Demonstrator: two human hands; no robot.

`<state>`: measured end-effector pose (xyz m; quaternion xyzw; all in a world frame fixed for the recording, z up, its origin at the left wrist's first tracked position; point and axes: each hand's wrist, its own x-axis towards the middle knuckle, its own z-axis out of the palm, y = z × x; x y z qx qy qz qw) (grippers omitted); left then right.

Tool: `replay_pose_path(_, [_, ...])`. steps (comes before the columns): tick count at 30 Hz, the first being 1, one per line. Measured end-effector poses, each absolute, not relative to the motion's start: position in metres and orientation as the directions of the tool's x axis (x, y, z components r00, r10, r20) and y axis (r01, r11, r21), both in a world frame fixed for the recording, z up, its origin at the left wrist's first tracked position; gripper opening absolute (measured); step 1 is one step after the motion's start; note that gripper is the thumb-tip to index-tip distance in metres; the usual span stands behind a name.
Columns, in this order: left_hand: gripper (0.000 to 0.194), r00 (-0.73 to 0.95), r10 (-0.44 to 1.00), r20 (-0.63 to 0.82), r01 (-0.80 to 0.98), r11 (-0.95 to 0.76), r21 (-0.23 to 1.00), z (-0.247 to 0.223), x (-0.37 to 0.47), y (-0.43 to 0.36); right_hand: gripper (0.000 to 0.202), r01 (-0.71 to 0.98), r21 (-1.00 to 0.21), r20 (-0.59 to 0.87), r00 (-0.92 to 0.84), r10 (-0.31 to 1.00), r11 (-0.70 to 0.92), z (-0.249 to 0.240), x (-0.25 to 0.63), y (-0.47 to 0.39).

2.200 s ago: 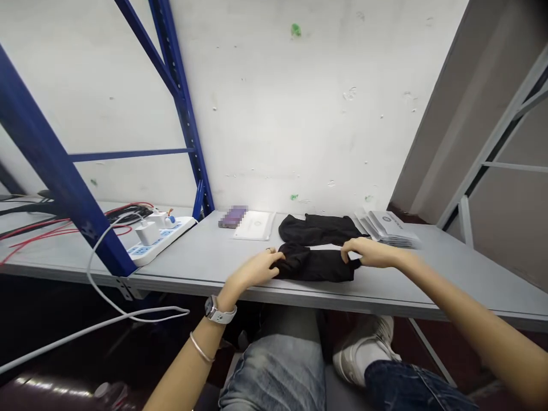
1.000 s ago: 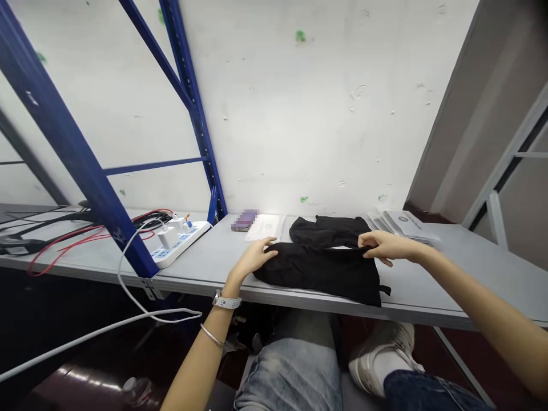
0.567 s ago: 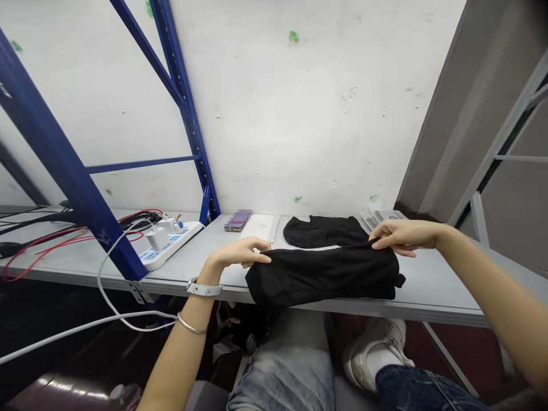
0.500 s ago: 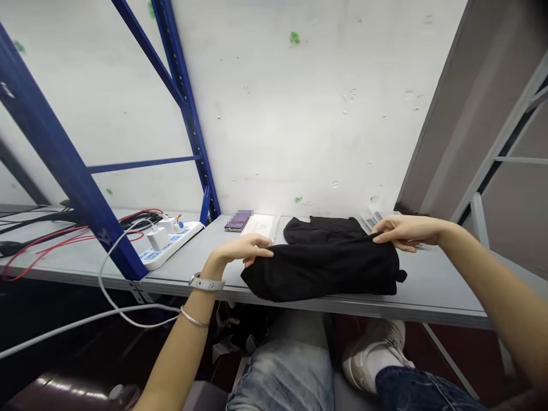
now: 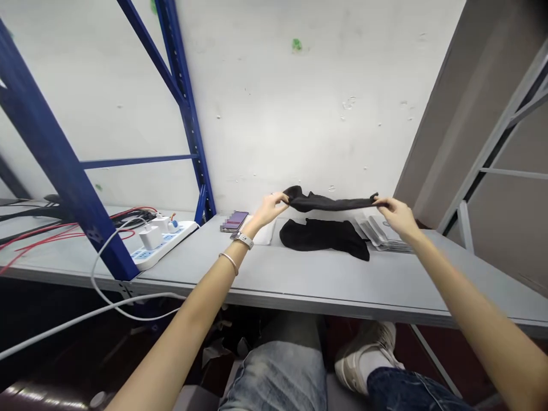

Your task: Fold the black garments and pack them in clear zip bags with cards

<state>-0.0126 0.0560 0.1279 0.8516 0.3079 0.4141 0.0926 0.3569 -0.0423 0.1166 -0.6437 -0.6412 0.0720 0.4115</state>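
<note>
Stretched between both hands, a black sock point(image 5: 329, 203) hangs in the air near the wall. My left hand point(image 5: 274, 206) pinches its left end, and my right hand point(image 5: 396, 214) grips the right end between thumb and fingers. Below it, a second black sock point(image 5: 325, 237) lies flat on the grey tabletop point(image 5: 274, 271). The held sock is apart from the one on the table and seen nearly edge-on.
A stack of clear-wrapped flat packs point(image 5: 383, 231) stands at the right. On the left are a phone point(image 5: 234, 221), a white sheet point(image 5: 263, 233), a power strip point(image 5: 165, 245) with chargers, loose cables and a blue shelf post point(image 5: 71, 154).
Both hands have lifted the held sock from the front of the table and carried it away from me, up towards the wall. The lying sock now shows whole.
</note>
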Motion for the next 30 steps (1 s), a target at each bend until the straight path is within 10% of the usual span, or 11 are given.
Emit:
replay_pose_path(5, [0.011, 0.688, 0.652, 0.319, 0.547, -0.754, 0.363, 0.070, -0.025, 0.055, 0.021, 0.876, -0.451, 0.135, -0.123, 0.983, 0.171, 0.056, 0.355, -0.045])
replay_pose_path(18, [0.033, 0.723, 0.658, 0.211, 0.647, -0.752, 0.127, 0.035, -0.002, 0.044, 0.035, 0.951, -0.216, 0.048, -0.215, 0.976, 0.220, 0.033, 0.344, -0.043])
replay_pose_path(30, [0.034, 0.610, 0.735, 0.295, 0.767, -0.642, 0.014, 0.026, -0.013, 0.010, 0.038, 0.972, -0.061, 0.278, 0.237, 0.931, -0.229, 0.021, 0.387, -0.044])
